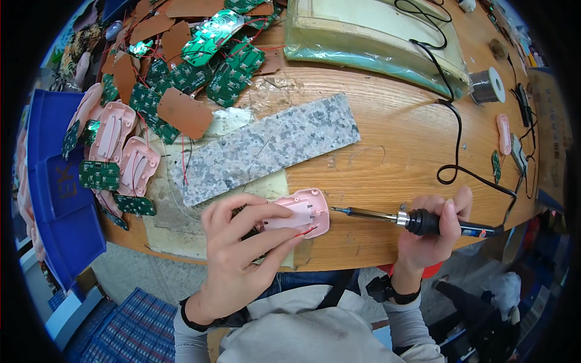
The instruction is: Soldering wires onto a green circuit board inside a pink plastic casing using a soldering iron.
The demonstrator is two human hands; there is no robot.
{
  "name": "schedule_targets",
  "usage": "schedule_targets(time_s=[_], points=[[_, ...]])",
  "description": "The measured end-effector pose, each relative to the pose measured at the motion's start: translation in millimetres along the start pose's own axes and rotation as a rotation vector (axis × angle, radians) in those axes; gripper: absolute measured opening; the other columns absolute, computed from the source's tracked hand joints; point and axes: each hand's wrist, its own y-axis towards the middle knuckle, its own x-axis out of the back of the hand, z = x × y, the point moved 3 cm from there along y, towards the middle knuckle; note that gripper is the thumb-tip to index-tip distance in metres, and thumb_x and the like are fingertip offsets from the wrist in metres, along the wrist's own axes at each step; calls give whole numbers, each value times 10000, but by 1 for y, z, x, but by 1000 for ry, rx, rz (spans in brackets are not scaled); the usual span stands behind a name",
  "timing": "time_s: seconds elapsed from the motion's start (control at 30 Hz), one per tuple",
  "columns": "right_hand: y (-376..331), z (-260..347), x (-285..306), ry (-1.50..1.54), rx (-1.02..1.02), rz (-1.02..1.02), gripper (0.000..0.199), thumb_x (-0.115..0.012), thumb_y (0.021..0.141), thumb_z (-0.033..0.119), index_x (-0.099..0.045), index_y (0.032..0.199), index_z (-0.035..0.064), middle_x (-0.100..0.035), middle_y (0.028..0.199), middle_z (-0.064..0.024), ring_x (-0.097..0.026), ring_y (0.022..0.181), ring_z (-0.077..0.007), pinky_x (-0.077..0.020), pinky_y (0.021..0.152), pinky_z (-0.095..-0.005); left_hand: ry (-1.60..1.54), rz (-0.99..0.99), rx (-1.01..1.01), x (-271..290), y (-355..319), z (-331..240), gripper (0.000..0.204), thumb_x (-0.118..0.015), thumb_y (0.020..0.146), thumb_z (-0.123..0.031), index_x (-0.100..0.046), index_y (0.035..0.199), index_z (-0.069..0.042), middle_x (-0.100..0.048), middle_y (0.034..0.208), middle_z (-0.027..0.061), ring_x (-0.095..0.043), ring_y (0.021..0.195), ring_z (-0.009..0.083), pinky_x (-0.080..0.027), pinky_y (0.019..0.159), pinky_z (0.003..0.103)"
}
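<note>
My left hand (242, 248) is closed on a pink plastic shell (321, 209) at the table's near edge, its fingers lying across the shell's left part. A pale flat piece (299, 215) sits inside the shell, and a short red wire (308, 231) sticks out by my fingertips. Something dark under those fingers is mostly hidden. My right hand (433, 233) grips the black handle of a soldering iron (423, 222). The iron points left, its tip just short of the shell's right edge, apart from it.
A speckled stone slab (272, 145) lies beyond my left hand. Green circuit boards (236, 74) and brown boards (184, 114) are heaped far left, near pink shells (113, 130) and a blue bin (60, 172). A solder spool (488, 86) and black cable (457, 130) lie right.
</note>
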Motion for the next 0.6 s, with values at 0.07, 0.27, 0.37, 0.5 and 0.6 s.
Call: schedule_targets(time_s=[0.07,0.27,0.37,0.5,0.6], points=[[-4,0,4,-44,34,23,229,-521,785,82,-297,739,73,-403,498,-45,-333,404,-112,-285,415,-256,25,-13,-32,-4,0,0,153,-728,612,-85,-689,757,-108,-629,881,-36,-504,873,169,-298,806,309],[-12,6,-5,-212,173,182,171,-464,745,93,-296,719,76,-325,410,-43,-248,338,-105,-217,367,-254,75,-25,7,-9,-2,2,118,-724,600,-54,-675,705,-78,-638,884,-7,-478,906,220,-349,794,317],[-13,6,-7,-233,190,252,182,-479,731,109,-301,721,71,-355,410,-67,-287,321,-127,-228,347,-262,80,-24,1,-8,-1,1,126,-723,592,-40,-669,700,-73,-635,881,-3,-478,893,222,-356,779,313],[-13,7,-4,-210,219,346,184,-521,751,100,-344,725,58,-407,447,-75,-358,354,-142,-262,366,-277,81,-18,1,-8,1,2,136,-721,588,-57,-641,690,-99,-612,887,-30,-494,876,206,-305,809,333],[-14,8,-4,-172,187,366,186,-556,772,76,-381,719,40,-450,487,-79,-416,390,-153,-289,389,-292,90,5,-9,-8,3,3,134,-720,587,-60,-631,679,-101,-607,879,-31,-490,871,209,-302,805,340]])
